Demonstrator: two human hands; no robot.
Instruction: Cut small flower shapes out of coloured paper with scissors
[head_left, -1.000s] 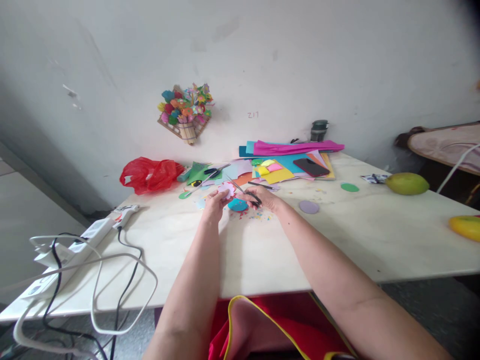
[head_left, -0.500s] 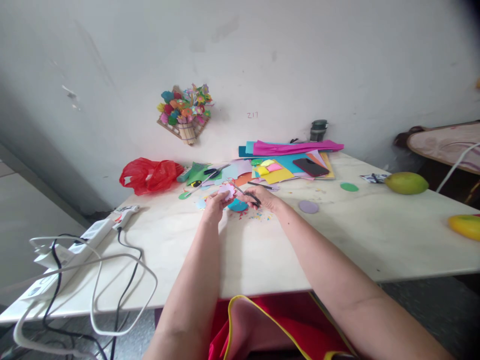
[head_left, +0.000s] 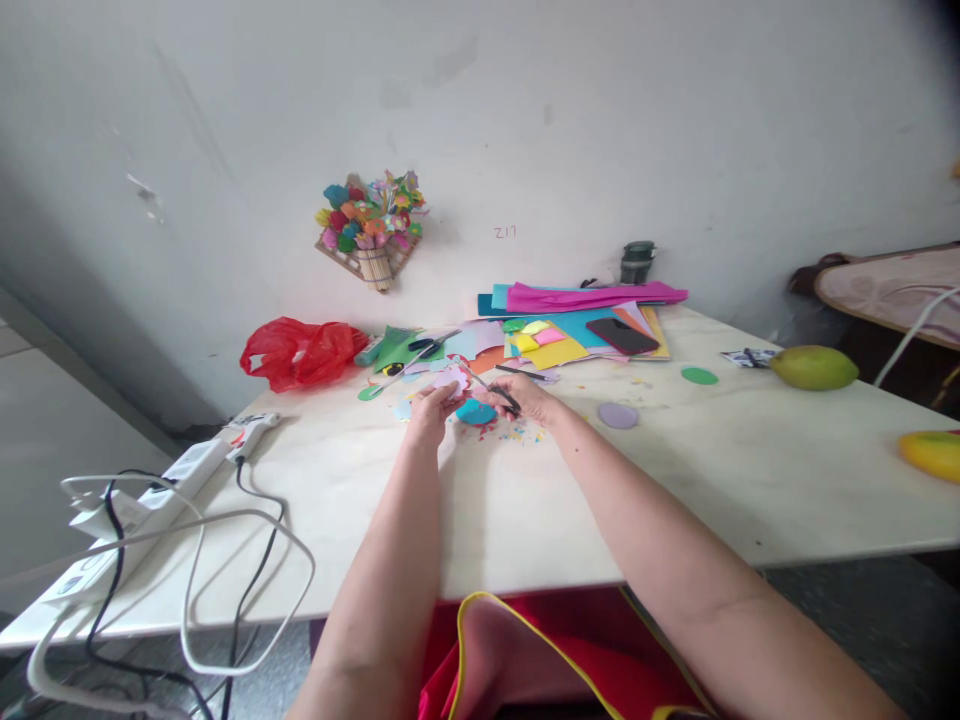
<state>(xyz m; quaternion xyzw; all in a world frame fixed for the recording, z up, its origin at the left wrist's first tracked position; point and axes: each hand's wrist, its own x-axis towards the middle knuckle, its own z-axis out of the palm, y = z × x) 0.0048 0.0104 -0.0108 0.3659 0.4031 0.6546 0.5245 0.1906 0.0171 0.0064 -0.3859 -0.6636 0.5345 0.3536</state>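
Note:
My left hand [head_left: 430,410] pinches a pale pink-lilac piece of paper [head_left: 450,378] with a red edge, above the table. In my right hand [head_left: 526,397] is a pair of scissors [head_left: 504,396] with dark handles, its blades pointing left at the paper's right edge. Whether the blades touch the paper I cannot tell. Below the hands lies a blue paper disc [head_left: 476,411], with small coloured paper scraps [head_left: 517,433] strewn around it. A lilac disc [head_left: 618,415] rests to the right of my right hand.
Coloured sheets [head_left: 577,345] and a dark phone [head_left: 622,336] lie at the back. A second pair of scissors [head_left: 427,346] is left of them, beside a red plastic bag [head_left: 304,352]. Power strips [head_left: 142,520] with cables occupy the left edge. A green mango [head_left: 814,368] sits at right.
The paper in my left hand has turned or tilted slightly beside the scissors. Otherwise my hands stay almost in the same place.

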